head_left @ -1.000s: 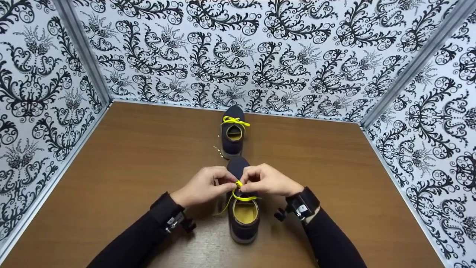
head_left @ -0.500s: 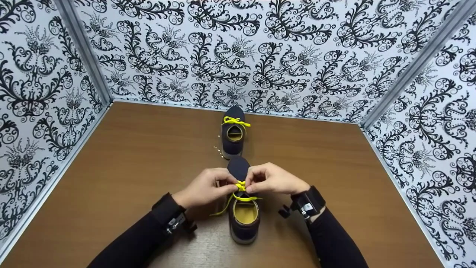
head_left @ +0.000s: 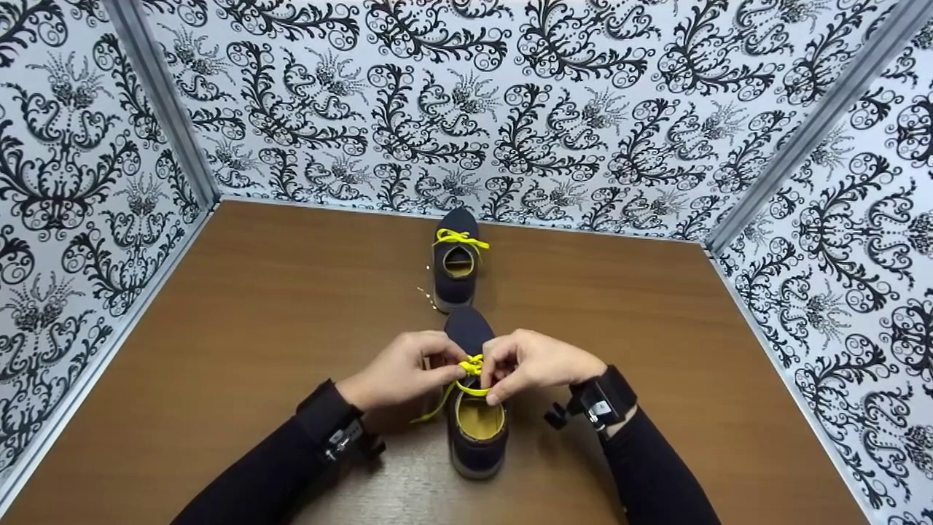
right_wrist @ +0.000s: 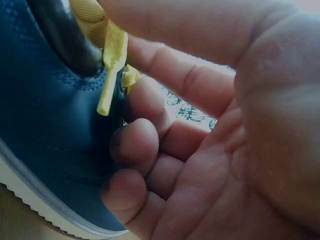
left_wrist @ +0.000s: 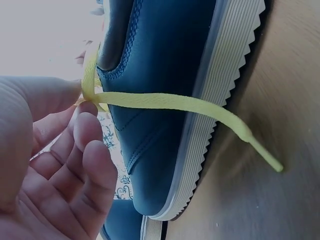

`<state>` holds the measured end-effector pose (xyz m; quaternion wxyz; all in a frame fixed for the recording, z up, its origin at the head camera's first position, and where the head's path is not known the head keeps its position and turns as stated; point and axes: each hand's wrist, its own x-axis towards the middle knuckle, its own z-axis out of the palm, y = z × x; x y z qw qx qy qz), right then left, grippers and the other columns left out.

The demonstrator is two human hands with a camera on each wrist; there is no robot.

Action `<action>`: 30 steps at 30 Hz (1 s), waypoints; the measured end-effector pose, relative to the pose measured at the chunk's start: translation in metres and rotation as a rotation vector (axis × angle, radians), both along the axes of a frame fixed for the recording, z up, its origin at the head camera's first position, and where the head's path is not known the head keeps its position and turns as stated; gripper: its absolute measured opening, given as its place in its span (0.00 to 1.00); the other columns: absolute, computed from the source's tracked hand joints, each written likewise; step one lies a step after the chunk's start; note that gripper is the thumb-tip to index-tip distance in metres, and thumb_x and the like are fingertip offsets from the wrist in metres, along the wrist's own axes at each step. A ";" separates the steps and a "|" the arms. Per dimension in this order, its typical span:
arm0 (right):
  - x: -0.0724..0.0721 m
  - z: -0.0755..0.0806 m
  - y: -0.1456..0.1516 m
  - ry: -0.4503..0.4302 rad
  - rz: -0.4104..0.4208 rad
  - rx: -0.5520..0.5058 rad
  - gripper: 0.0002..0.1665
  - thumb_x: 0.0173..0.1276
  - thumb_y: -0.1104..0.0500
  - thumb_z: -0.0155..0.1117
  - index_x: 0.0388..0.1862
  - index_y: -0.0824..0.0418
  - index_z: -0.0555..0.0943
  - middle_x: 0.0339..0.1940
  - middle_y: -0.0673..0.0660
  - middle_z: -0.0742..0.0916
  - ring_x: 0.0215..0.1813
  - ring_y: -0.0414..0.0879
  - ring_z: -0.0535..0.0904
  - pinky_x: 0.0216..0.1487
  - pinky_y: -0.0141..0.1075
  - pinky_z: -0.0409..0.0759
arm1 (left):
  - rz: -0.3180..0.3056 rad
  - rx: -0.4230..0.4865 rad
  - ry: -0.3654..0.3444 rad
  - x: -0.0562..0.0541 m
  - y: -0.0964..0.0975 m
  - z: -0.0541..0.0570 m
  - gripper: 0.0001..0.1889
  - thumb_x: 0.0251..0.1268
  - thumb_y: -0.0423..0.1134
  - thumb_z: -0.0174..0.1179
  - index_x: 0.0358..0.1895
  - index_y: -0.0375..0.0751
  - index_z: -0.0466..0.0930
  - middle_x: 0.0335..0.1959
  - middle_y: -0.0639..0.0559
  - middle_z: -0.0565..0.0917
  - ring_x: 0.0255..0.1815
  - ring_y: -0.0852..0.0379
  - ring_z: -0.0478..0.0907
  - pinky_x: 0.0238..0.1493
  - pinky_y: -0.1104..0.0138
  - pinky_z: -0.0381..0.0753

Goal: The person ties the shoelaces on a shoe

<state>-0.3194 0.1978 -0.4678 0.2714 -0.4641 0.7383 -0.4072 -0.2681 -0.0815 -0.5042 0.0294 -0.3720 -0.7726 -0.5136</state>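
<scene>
A dark blue shoe [head_left: 477, 458] with a yellow lining stands on the table, toe pointing away. My left hand [head_left: 401, 370] is at its left side, thumb and index finger pinching the yellow shoelace [left_wrist: 150, 100] near the eyelets. From that pinch one lace end hangs over the shoe's side, its tip close to the table. On the other side, my right hand [head_left: 543, 361] pinches the other lace end [right_wrist: 115, 47] between thumb and index finger, beside the shoe opening. Its remaining fingers are loosely curled along the shoe. The fingertips partly cover the crossed laces.
Just beyond the toe stands a second dark shoe [head_left: 453, 284], its yellow lace tied in a bow [head_left: 463, 238]. Small pale specks [head_left: 428, 297] lie left of it. Patterned panels [head_left: 466, 102] enclose the brown table [head_left: 313, 284] at the back and both sides.
My right hand has shifted right from the lace crossing, then its thumb has come down to the lace end near the shoe opening. The left hand stays nearly in place at the lace.
</scene>
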 end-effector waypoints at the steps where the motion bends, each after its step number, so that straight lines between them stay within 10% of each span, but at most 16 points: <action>1: 0.000 0.000 0.000 0.012 0.005 -0.001 0.07 0.68 0.58 0.86 0.41 0.57 0.95 0.35 0.56 0.84 0.36 0.39 0.79 0.38 0.30 0.77 | -0.005 -0.001 0.000 0.000 0.000 0.000 0.08 0.75 0.35 0.75 0.51 0.40 0.93 0.39 0.52 0.88 0.39 0.62 0.81 0.40 0.69 0.81; 30: -0.013 0.006 0.026 -0.039 -0.038 0.089 0.04 0.76 0.61 0.77 0.41 0.62 0.91 0.38 0.51 0.87 0.36 0.41 0.80 0.37 0.30 0.77 | -0.027 -0.015 0.005 0.003 0.000 0.003 0.03 0.72 0.32 0.75 0.42 0.42 0.90 0.36 0.53 0.85 0.36 0.63 0.79 0.38 0.64 0.83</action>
